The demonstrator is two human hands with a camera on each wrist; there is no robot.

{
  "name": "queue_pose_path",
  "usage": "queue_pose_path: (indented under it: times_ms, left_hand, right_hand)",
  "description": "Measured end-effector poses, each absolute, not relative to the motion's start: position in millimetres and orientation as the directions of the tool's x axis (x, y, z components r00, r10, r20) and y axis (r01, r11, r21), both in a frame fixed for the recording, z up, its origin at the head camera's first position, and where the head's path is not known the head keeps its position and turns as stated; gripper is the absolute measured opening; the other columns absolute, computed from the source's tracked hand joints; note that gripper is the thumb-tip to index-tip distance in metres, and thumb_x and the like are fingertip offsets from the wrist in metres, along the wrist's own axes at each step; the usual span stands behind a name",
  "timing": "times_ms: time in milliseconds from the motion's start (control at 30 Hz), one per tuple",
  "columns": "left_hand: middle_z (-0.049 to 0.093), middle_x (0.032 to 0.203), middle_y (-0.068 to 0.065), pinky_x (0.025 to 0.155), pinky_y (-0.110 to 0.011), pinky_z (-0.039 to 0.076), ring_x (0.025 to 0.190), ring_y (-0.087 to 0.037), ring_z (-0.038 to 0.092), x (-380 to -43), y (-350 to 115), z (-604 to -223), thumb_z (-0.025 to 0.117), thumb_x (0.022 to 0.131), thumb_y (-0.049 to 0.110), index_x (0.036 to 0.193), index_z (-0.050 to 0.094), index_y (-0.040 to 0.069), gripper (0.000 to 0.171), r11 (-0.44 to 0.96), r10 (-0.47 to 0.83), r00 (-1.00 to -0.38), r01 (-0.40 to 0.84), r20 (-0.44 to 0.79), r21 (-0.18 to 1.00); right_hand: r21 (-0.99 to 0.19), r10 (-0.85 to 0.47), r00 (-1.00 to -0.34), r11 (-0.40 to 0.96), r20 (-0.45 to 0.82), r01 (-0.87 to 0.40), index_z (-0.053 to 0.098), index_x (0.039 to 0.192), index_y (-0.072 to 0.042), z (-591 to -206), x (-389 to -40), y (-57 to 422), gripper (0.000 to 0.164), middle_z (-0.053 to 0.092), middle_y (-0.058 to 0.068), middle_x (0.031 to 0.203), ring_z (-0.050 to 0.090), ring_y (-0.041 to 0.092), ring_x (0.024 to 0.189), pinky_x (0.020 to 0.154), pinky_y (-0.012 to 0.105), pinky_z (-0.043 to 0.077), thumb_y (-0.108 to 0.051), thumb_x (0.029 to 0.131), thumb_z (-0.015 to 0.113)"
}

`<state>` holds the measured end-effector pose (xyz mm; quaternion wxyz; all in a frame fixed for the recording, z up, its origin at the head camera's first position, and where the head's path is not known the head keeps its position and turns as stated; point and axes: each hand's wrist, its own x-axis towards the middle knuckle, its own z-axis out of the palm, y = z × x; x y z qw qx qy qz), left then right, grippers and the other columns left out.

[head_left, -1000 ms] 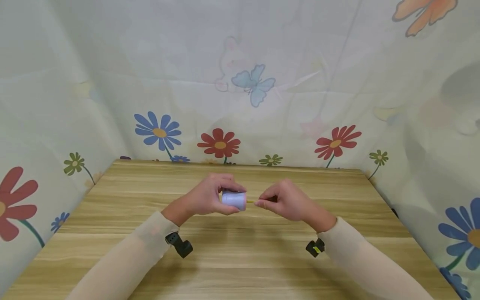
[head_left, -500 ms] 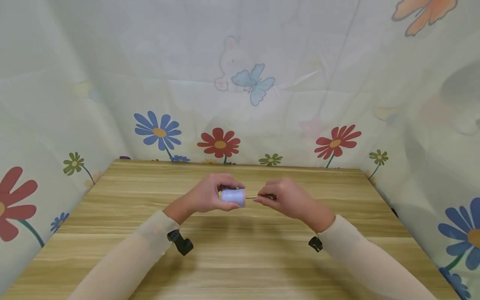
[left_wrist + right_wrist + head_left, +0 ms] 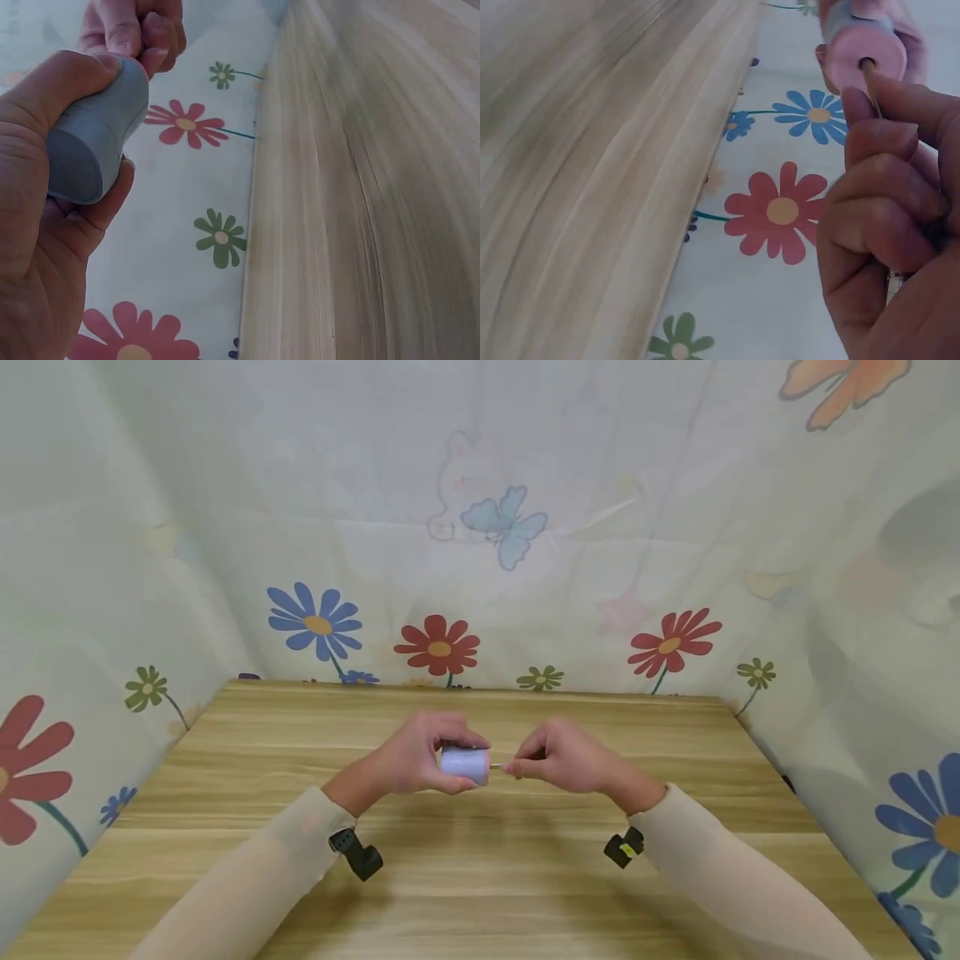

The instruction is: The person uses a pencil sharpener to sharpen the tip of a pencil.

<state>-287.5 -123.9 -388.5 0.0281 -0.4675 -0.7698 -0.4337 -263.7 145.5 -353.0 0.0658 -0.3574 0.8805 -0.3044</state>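
Note:
In the head view my left hand [image 3: 420, 756] grips a lavender, barrel-shaped pencil sharpener [image 3: 465, 765], held sideways above the table. In the left wrist view its grey-looking rounded base [image 3: 75, 157] faces the camera, with my thumb along its side. The sharpener's pink end [image 3: 847, 56] has a round hole, visible in the right wrist view. A thin yellowish pencil [image 3: 871, 86] enters that hole. My right hand [image 3: 570, 758] pinches the pencil between thumb and forefinger, close to the pink end, its other fingers curled. The pencil's tip and most of its length are hidden.
Below both hands lies a wood-grain table [image 3: 480, 877]. A pale cloth [image 3: 360, 485] printed with flowers and a butterfly hangs behind and at both sides. Black wrist straps with small devices [image 3: 363, 860] sit at both cuffs.
Both hands dipped slightly over the last half second. My right hand has turned and moved closer to the sharpener, so less pencil shows between them. The left hand keeps its grip.

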Motion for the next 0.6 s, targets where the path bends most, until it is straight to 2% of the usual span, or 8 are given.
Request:
queue_pose_path:
  times_ms: [100,167,233,333,433,533,600]
  left_hand:
    - [0.071,0.099,0.000,0.065,-0.030,0.058,0.083,-0.012,0.063,-284,-122,-389,0.091,0.077,0.025,0.115,0.077,0.011,0.042,0.193,0.704,-0.545,0.764,0.455,0.616]
    - [0.071,0.100,0.000,0.065,-0.030,0.058,0.083,-0.012,0.063,-284,-122,-390,0.091,0.077,0.024,0.115,0.077,0.009,0.043,0.192,0.708,-0.543,0.763,0.452,0.617]
    - [0.071,0.101,0.000,0.065,-0.029,0.058,0.083,-0.013,0.063,-285,-121,-390,0.091,0.077,0.023,0.116,0.077,0.009,0.043,0.195,0.706,-0.556,0.748,0.439,0.634]
    - [0.071,0.102,-0.001,0.066,-0.028,0.057,0.084,-0.014,0.063,-289,-122,-391,0.090,0.078,0.019,0.118,0.076,0.008,0.044,0.198,0.700,-0.578,0.721,0.418,0.664]
    - [0.071,0.104,-0.002,0.068,-0.029,0.057,0.085,-0.017,0.063,-293,-123,-390,0.090,0.078,0.017,0.119,0.076,0.008,0.044,0.201,0.689,-0.602,0.695,0.405,0.691]
    - [0.071,0.106,-0.002,0.068,-0.030,0.057,0.086,-0.019,0.064,-297,-126,-391,0.089,0.079,0.016,0.120,0.075,0.011,0.044,0.205,0.669,-0.631,0.665,0.393,0.718]
    - [0.071,0.106,-0.002,0.067,-0.031,0.057,0.085,-0.021,0.065,-297,-128,-391,0.089,0.079,0.015,0.121,0.075,0.012,0.043,0.205,0.653,-0.652,0.642,0.386,0.739]
  right_hand:
    - [-0.748,-0.622,-0.778,0.559,-0.093,-0.358,0.082,0.079,-0.015,-350,-266,146,0.020,0.046,-0.007,0.051,0.030,0.009,0.043,0.045,0.023,0.028,-0.026,0.094,0.076]
    - [-0.798,-0.597,-0.783,0.553,-0.176,-0.242,0.081,0.078,-0.010,-350,-267,147,0.023,0.047,-0.005,0.051,0.028,0.010,0.042,0.043,0.024,0.027,-0.026,0.094,0.075]
    - [-0.811,-0.582,-0.786,0.553,-0.209,-0.193,0.080,0.079,-0.008,-351,-268,147,0.025,0.046,-0.003,0.051,0.029,0.010,0.042,0.043,0.024,0.027,-0.027,0.094,0.075]
    - [-0.763,-0.596,-0.796,0.563,-0.109,-0.317,0.079,0.080,-0.012,-352,-268,147,0.022,0.054,-0.002,0.057,0.038,0.010,0.047,0.046,0.024,0.032,-0.029,0.094,0.075]
    - [-0.612,-0.639,-0.758,0.551,0.128,-0.567,0.080,0.083,-0.018,-355,-266,146,0.013,0.066,-0.004,0.069,0.049,0.007,0.055,0.051,0.022,0.042,-0.027,0.092,0.078]
    - [-0.315,-0.688,-0.614,0.527,0.388,-0.790,0.080,0.088,-0.017,-360,-262,146,0.008,0.070,-0.006,0.076,0.056,0.003,0.060,0.056,0.019,0.049,-0.024,0.090,0.081]
    - [-0.083,-0.713,-0.484,0.519,0.507,-0.851,0.080,0.089,-0.013,-364,-260,145,0.011,0.069,-0.005,0.076,0.057,0.004,0.060,0.057,0.018,0.050,-0.024,0.090,0.080]
